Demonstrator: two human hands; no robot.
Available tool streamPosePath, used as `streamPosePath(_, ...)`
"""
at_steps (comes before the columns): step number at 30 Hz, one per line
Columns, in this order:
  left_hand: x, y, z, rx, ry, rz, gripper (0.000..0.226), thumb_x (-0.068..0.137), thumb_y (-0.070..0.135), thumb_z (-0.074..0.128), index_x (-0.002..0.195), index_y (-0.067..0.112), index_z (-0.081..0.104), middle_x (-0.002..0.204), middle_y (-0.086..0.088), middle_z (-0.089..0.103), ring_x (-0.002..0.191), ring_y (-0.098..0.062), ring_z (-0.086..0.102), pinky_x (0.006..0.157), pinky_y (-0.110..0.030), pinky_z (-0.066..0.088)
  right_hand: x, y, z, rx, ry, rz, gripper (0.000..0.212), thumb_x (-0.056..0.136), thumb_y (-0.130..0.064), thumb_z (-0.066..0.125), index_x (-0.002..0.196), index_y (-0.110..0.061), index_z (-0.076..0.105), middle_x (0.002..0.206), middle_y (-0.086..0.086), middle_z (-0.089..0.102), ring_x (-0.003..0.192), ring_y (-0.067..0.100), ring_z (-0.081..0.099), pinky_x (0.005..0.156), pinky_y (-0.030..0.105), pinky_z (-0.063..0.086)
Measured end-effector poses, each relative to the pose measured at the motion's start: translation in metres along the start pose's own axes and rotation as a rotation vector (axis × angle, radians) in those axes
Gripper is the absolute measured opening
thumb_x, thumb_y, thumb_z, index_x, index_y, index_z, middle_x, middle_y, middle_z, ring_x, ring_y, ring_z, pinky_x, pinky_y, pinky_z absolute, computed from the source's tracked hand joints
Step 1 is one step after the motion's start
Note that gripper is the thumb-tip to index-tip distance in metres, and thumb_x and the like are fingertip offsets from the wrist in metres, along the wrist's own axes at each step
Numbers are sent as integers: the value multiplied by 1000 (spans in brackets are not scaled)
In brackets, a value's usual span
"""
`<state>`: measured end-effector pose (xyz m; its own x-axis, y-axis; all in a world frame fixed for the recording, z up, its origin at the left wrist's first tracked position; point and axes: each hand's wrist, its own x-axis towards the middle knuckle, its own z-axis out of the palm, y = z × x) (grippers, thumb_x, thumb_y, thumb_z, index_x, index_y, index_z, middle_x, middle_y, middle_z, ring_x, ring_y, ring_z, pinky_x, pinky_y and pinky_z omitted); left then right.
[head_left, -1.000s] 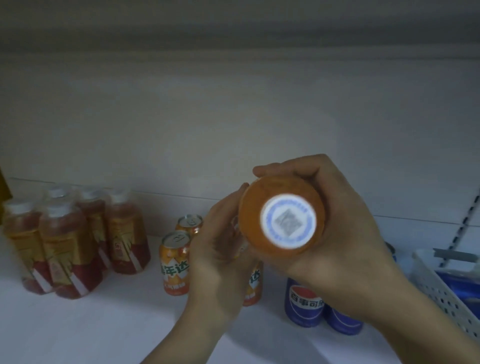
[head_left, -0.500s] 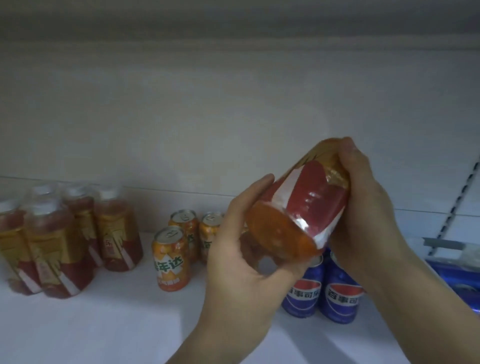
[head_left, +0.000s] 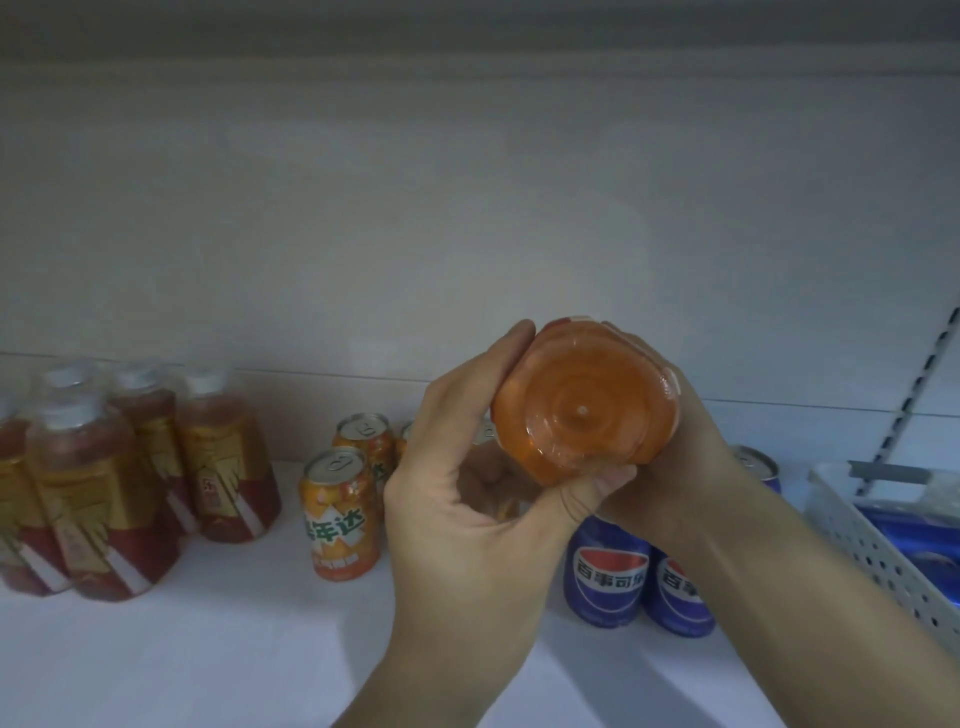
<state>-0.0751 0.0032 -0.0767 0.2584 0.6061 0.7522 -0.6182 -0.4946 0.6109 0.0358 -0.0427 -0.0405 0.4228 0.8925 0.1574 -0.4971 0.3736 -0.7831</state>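
Left hand (head_left: 467, 499) and right hand (head_left: 693, 452) both grip the orange bottle (head_left: 584, 410), base facing the camera, above the shelf (head_left: 234, 654), over blue cans (head_left: 608, 571), orange cans (head_left: 340, 519) beside, red-labelled bottles (head_left: 104, 493) far left.

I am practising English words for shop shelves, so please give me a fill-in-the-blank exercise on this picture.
1. The left hand and the right hand hold one bottle whose ___ faces the camera.
2. The standing bottles at the left have ___ caps.
3. The cola cans under the right wrist are ___, unlike the orange cans.
4. The perforated basket stands at the shelf's ___ end.
Missing words: bottom, white, blue, right.
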Motion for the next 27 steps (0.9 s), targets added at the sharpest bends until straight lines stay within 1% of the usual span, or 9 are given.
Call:
streamPosePath(2,-1,-2,-2,5,-4,-2,73,60,15,91,125,31,64,126,-3,67,119,-17,65,84,-20,57,3,2,-3,4,4,1,42,78,-38,52,48,-23,77,62,1,74,51,11,72,44,24,56)
streamPosePath(5,-2,-5,-2,23,-6,-10,72,61,13,93,126,31,65,126,-2,68,119,-17,66,84,-21,58,6,0,-7,25,30,53,36,73,-44,56,68,-19,82,76,6,77,61,16,75,52,29,60)
streamPosePath(8,-2,-5,-1,55,-17,-34,70,62,18,88,127,28,62,125,6,68,117,-12,66,82,-20,58,8,-5,-15,-52,75,70,33,90,-45,56,88,-18,76,83,6,77,67,18,75,55,33,62)
streamPosePath(12,-6,-4,-1,100,-66,-86,77,62,26,92,130,36,59,126,19,64,115,-5,66,81,-21,59,11,-11,-21,-173,180,-36,34,97,-47,58,88,-22,77,83,2,77,72,18,75,66,36,60)
streamPosePath(15,-9,-2,0,91,-108,-153,81,62,30,95,132,42,55,125,23,62,113,-5,67,80,-23,60,13,-13,-21,-269,319,-116,49,89,-54,71,124,-20,67,99,4,76,89,22,76,76,41,60)
streamPosePath(17,-8,1,2,49,-149,-199,72,74,27,87,135,36,51,122,22,65,109,-4,68,80,-21,58,13,-16,-18,-337,400,-219,60,87,-53,74,137,-24,56,112,5,74,95,23,78,74,40,63)
streamPosePath(19,-6,2,4,0,-195,-267,57,86,28,76,136,30,49,114,22,69,99,-1,71,76,-20,58,9,-19,-12,-401,432,-381,58,89,-46,74,140,-30,52,114,3,72,89,16,78,73,35,64)
streamPosePath(22,-4,-3,3,-112,-217,-413,53,83,33,70,134,32,53,114,16,72,102,-5,72,74,-20,59,3,-21,-3,-535,380,-565,58,87,-43,79,138,-33,53,114,3,73,91,18,78,74,34,65)
streamPosePath(27,-6,-6,1,-44,-189,-377,69,79,20,73,141,34,44,109,17,72,102,-1,71,75,-14,56,2,-17,1,-590,200,-493,55,82,-48,75,129,-23,61,111,6,77,97,23,77,81,42,64)
